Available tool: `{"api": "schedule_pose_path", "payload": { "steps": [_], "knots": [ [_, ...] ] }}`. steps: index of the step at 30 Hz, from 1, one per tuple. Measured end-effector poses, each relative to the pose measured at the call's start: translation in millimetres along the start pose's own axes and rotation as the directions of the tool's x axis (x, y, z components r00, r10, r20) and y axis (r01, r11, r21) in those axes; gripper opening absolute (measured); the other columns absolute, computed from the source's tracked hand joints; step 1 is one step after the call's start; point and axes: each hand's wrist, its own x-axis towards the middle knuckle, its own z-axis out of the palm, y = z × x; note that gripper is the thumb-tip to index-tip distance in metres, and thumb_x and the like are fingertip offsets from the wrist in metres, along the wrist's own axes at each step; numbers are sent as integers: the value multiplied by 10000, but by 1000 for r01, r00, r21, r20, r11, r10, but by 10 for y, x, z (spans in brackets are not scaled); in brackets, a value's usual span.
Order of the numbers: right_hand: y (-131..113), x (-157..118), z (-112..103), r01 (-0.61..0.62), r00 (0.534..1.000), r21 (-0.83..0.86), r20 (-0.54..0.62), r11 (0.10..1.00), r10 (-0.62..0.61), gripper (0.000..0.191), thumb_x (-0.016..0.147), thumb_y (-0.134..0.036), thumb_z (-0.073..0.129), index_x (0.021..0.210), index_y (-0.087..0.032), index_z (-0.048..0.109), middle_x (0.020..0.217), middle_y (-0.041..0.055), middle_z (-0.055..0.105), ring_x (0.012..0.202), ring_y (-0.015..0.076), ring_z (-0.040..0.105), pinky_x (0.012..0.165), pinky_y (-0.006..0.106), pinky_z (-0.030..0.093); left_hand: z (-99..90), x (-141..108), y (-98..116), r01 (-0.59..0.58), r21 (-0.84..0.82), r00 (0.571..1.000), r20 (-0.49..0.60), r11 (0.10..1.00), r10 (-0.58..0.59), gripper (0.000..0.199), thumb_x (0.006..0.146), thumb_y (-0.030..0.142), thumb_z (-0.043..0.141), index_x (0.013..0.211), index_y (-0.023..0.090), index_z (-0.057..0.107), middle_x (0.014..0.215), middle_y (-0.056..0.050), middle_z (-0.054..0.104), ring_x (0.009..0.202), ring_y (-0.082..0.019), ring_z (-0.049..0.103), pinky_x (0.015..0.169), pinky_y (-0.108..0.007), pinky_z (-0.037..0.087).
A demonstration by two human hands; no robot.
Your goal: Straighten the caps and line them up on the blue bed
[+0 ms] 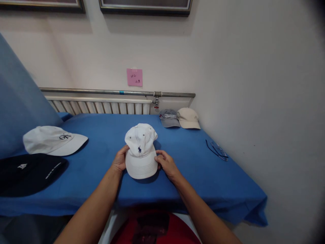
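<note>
While the white cap (136, 153) is near the middle of the frame, with its brim (141, 169) toward the lower edge, you have both hands on it. Your left hand (120, 158) holds the left side, close to where the crown (137, 136) meets the brim; its fingers are partly hidden, so I cannot tell how firmly they press. Your right hand (167, 164) holds the right edge of the brim in a narrow pinch.

In my judgement, this cap will be light, and it should not break easily. The crown looks like soft cloth with a slightly uneven outline, so it would probably sink in if you squeeze it. The brim, which shows curved rows of stitching, should be stiffer, and is therefore the better place to take hold. Such cloth is probably not slippery; a gentle grip should suffice.
</note>
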Motion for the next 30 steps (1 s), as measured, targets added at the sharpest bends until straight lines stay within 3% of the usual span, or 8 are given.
{"api": "schedule_pose_path", "payload": {
  "steps": [6, 11, 14, 19, 25, 30],
  "knots": [
    [-15, -21, 13, 7, 1000, -2, -1, 1000, -7, 268, 726, -305, 591, 971, -196, 610, 592, -64, 509, 529, 109, 484, 501, 226, 421, -3, -16, 12, -27, -11, 1000, -11, 1000, 26, 158, 701, 115, 637, 825, 135, 734, 778, -87, 773, 1024, -330, 686, 1022, -480, 470],
    [9, -37, 40, 14, 1000, -31, 5, 999, -14, 290, 710, -281, 604, 992, -214, 626, 893, 25, 647, 732, 147, 595, 553, 228, 452, -31, -24, 51, -53, -47, 998, -44, 997, 51, 295, 729, 102, 600, 995, 142, 719, 818, -83, 776, 1059, -321, 673, 1032, -485, 464],
    [29, -55, 45, 79, 997, -97, 34, 992, -76, 278, 732, -278, 594, 1001, -220, 632, 962, 41, 653, 801, 154, 610, 625, 246, 472, -51, -22, 85, -27, -102, 996, -90, 994, 18, 255, 773, 112, 564, 975, 139, 717, 783, -85, 773, 1057, -318, 675, 1042, -492, 455],
    [29, -73, 39, 92, 995, -138, 51, 986, -85, 268, 752, -251, 596, 1013, -210, 639, 979, 43, 664, 805, 149, 624, 735, 290, 496, -47, -21, 113, -13, -138, 994, -107, 990, -1, 188, 800, 128, 553, 872, 150, 725, 737, -80, 766, 1041, -307, 683, 1065, -474, 435],
    [-5, -83, 44, 115, 992, -139, 63, 984, -107, 240, 748, -221, 593, 981, -219, 646, 967, 31, 674, 871, 165, 631, 820, 323, 491, -35, -11, 92, 30, -145, 998, -59, 989, -39, 241, 859, 243, 535, 926, 128, 736, 792, -104, 773, 1067, -313, 671, 1062, -487, 429],
    [13, -58, 44, 51, 998, -47, 23, 998, -50, 306, 709, -236, 618, 1013, -212, 632, 931, 36, 662, 836, 168, 624, 690, 279, 491, -88, 11, 79, 102, -166, 994, -32, 981, -108, 246, 833, 245, 564, 940, 111, 740, 813, -118, 774, 1058, -322, 674, 1048, -486, 441]
  ]
}}
